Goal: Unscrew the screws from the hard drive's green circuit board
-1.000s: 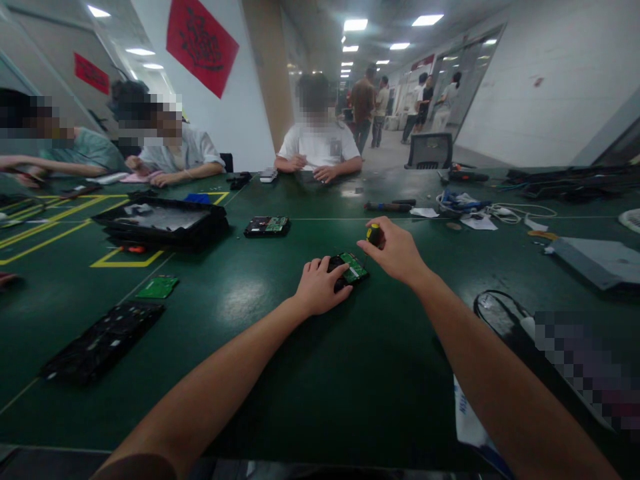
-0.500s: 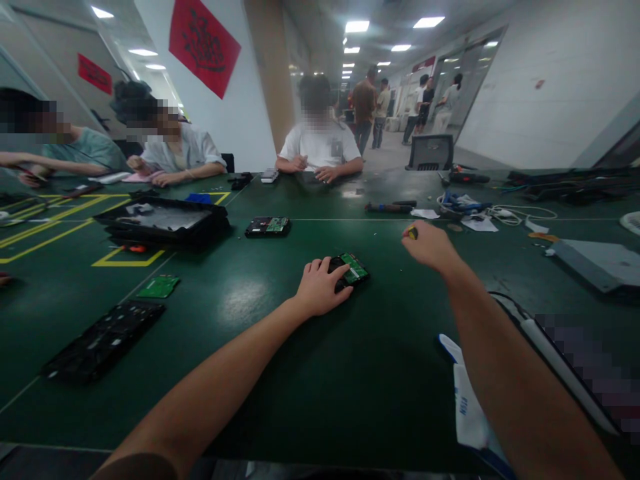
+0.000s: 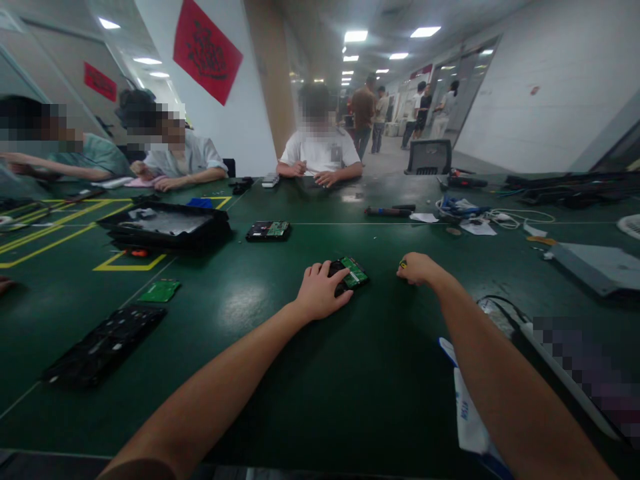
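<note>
"Where is the hard drive?"

"The hard drive (image 3: 357,272) lies on the green table (image 3: 320,407), in front of the person, its circuit board facing up. The left hand (image 3: 323,291) rests over its left end."

"Is that hand clamped on it?"

"I can't tell. The fingers are spread, the index finger reaches onto the board and the thumb sits by the near edge; whether they squeeze isn't clear."

"And the right hand (image 3: 419,268)?"

"It is just to the right of the drive, apart from it, its fingers curled together around a screwdriver (image 3: 403,265). Only a bit of the yellow-and-black handle shows; the shaft is hidden."

"What else is about?"

"A second drive (image 3: 268,231) lies farther off to the left, near a black tray (image 3: 150,243). Nearer, a loose green circuit board (image 3: 159,291) lies just beyond a long black plastic part (image 3: 107,343). Across the table, a person in white (image 3: 320,152) sits with both hands near the edge."
</note>
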Demonstrator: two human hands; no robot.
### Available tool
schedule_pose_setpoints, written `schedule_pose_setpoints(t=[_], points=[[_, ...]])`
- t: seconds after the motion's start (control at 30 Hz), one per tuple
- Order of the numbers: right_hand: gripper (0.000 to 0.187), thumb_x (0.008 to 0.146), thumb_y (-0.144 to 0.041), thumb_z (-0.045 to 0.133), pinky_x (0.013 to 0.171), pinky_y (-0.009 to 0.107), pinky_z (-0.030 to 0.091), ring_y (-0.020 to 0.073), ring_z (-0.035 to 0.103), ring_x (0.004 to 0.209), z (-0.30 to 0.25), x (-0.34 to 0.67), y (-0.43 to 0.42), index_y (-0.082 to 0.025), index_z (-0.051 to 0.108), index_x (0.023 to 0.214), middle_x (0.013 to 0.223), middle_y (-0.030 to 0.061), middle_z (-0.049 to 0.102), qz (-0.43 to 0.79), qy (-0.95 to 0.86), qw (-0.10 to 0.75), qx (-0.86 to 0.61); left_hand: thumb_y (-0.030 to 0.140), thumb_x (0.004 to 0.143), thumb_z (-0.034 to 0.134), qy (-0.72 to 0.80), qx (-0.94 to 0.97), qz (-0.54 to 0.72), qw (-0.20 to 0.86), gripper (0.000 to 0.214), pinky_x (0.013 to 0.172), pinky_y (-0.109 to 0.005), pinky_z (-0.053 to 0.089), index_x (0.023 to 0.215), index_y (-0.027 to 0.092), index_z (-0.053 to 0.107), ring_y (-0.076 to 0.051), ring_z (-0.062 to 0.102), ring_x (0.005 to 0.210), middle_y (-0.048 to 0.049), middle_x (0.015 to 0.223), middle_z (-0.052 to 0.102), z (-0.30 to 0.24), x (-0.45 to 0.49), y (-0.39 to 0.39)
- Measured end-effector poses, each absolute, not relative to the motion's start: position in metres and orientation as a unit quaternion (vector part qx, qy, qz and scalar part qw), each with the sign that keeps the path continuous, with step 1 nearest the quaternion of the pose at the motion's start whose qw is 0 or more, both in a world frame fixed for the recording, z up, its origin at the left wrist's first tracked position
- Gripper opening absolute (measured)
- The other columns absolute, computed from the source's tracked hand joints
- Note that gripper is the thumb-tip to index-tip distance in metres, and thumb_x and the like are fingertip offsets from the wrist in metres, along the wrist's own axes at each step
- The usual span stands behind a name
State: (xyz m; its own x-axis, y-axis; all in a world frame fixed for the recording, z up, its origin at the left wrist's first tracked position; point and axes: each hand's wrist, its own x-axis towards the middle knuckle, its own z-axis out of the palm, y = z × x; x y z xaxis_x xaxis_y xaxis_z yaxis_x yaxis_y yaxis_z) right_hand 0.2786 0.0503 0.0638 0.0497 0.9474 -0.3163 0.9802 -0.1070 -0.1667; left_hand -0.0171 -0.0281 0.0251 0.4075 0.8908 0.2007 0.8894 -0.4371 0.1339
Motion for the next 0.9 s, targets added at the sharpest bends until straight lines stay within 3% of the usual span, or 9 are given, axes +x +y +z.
schedule_pose_setpoints(t=[0.2, 0.33, 0.4, 0.53, 0.67, 0.9], points=[[0.015, 0.094, -0.029, 0.069, 0.075, 0.031, 0.057, 0.0265, 0.077, 0.089, 0.062, 0.281, 0.052, -0.018, 0.078, 0.098, 0.089, 0.0139, 0.079, -0.132, 0.682, 0.039, 0.718, 0.069, 0.098, 0.053, 0.531, 0.839, 0.117, 0.003, 0.065, 0.112, -0.059, 0.039, 0.155, 0.039, 0.052, -0.041, 0.045, 0.139, -0.0119, 0.157, 0.046, 0.025, -0.018, -0.029], [0.022, 0.096, -0.030, 0.066, 0.086, 0.037, 0.056, 0.0326, 0.074, 0.106, 0.069, 0.273, 0.051, -0.013, 0.077, 0.104, 0.111, 0.0199, 0.078, -0.099, 0.714, 0.019, 0.693, 0.069, 0.098, 0.052, 0.528, 0.840, 0.122, 0.008, 0.065, 0.114, -0.060, 0.038, 0.156, 0.039, 0.052, -0.041, 0.043, 0.141, -0.0117, 0.158, 0.045, 0.025, -0.019, -0.028], [0.026, 0.099, -0.034, 0.063, 0.091, 0.037, 0.053, 0.0314, 0.072, 0.111, 0.075, 0.263, 0.046, -0.014, 0.076, 0.109, 0.120, 0.0179, 0.076, -0.092, 0.746, -0.003, 0.659, 0.068, 0.098, 0.053, 0.513, 0.849, 0.126, 0.012, 0.064, 0.114, -0.060, 0.038, 0.155, 0.039, 0.053, -0.041, 0.043, 0.141, -0.0115, 0.159, 0.045, 0.025, -0.021, -0.026], [0.022, 0.100, -0.039, 0.062, 0.095, 0.028, 0.049, 0.0220, 0.070, 0.112, 0.086, 0.235, 0.029, -0.023, 0.076, 0.109, 0.122, 0.0064, 0.077, -0.109, 0.813, -0.039, 0.570, 0.065, 0.097, 0.059, 0.454, 0.881, 0.129, 0.023, 0.065, 0.115, -0.058, 0.038, 0.155, 0.038, 0.054, -0.041, 0.043, 0.141, -0.0116, 0.160, 0.044, 0.024, -0.027, -0.021], [0.020, 0.100, -0.034, 0.063, 0.089, 0.030, 0.048, 0.0236, 0.071, 0.103, 0.086, 0.216, 0.017, -0.020, 0.075, 0.106, 0.115, 0.0095, 0.078, -0.105, 0.852, -0.066, 0.508, 0.063, 0.096, 0.062, 0.426, 0.894, 0.135, 0.033, 0.065, 0.115, -0.059, 0.037, 0.156, 0.039, 0.053, -0.041, 0.042, 0.141, -0.0108, 0.161, 0.044, 0.023, -0.031, -0.018], [0.015, 0.098, -0.032, 0.067, 0.088, 0.028, 0.047, 0.0244, 0.071, 0.104, 0.074, 0.213, 0.019, -0.020, 0.075, 0.103, 0.110, 0.0090, 0.078, -0.099, 0.859, -0.036, 0.501, 0.063, 0.095, 0.064, 0.414, 0.900, 0.134, 0.035, 0.066, 0.116, -0.059, 0.036, 0.156, 0.040, 0.054, -0.040, 0.042, 0.142, -0.0095, 0.163, 0.042, 0.020, -0.032, -0.016]])
